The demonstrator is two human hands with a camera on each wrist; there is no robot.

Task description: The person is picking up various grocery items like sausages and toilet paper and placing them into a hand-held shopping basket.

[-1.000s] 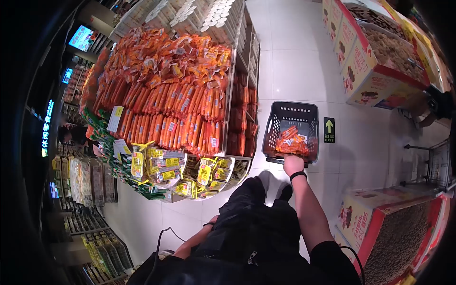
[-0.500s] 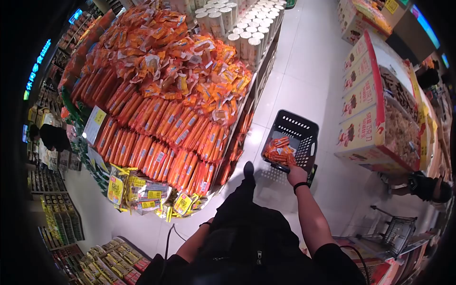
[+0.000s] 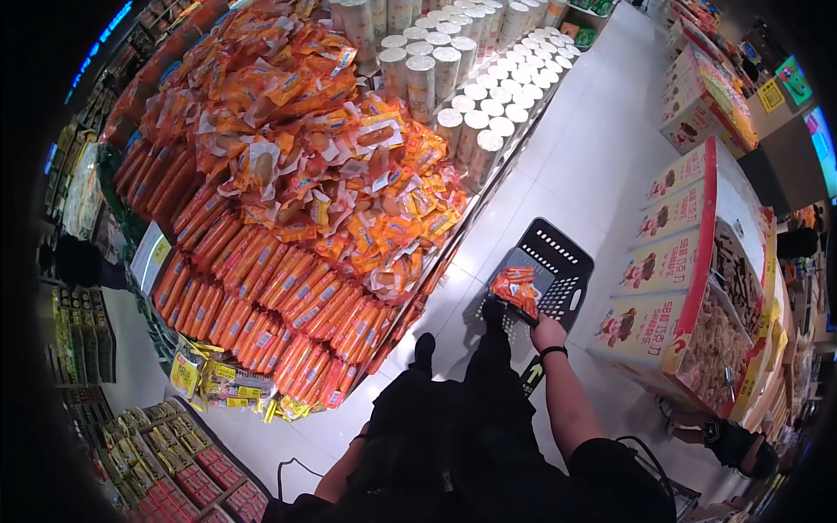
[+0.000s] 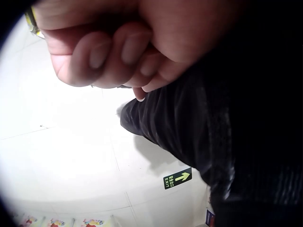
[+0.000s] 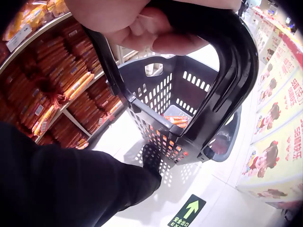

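My right hand grips the raised black handle of a shopping basket, its fingers curled round the bar in the right wrist view. The basket is dark plastic with perforated walls and hangs tilted ahead of my legs, just above the floor. Inside it lie several orange-wrapped snack packs. My left hand hangs beside my dark trousers with fingers loosely curled and nothing held. In the head view, most of that hand is hidden by my body.
To the left stands a display piled with orange sausage packs, with white-topped canisters behind. Printed cartons of loose snacks line the right side. A green exit sign marks the floor of the aisle. Another person is at the right.
I have moved forward along the aisle with the basket in my right hand. The display and cartons have shifted in view, and the floor sign is now closer to my feet.
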